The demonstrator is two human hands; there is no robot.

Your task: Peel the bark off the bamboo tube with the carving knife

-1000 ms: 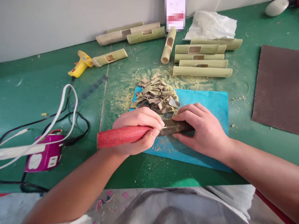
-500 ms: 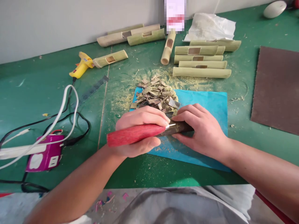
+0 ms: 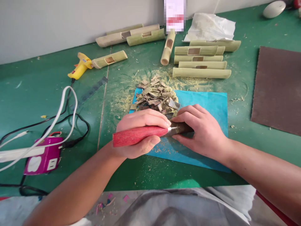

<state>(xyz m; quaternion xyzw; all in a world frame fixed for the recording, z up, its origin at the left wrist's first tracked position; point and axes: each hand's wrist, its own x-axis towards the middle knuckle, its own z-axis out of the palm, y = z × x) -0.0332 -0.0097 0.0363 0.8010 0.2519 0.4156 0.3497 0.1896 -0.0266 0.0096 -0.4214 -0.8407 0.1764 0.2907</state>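
My left hand (image 3: 138, 124) is wrapped round a carving tool with a red handle (image 3: 135, 135). Its thin metal tip touches the top of a dark brown piece (image 3: 181, 126), which looks like bamboo. My right hand (image 3: 202, 130) grips the right end of that piece, thumb on the near side and fingers on the far side. My left fingers rest over the piece's left part and hide it. Beneath lies a blue sheet (image 3: 204, 157) with small shavings on it. Just beyond my hands is a heap of brown chips (image 3: 156, 94).
Cut bamboo tubes (image 3: 202, 73) lie in a row at the back, more (image 3: 145, 37) by the wall. A yellow glue gun (image 3: 81, 67), cables and a purple box (image 3: 44, 157) are at the left. A brown mat (image 3: 277, 91) lies right, white paper (image 3: 211, 26) at the back.
The red handle has swung slightly, its rear end shifting right and up a little. My right hand keeps its grip on the brown piece. The whole view has shifted slightly.
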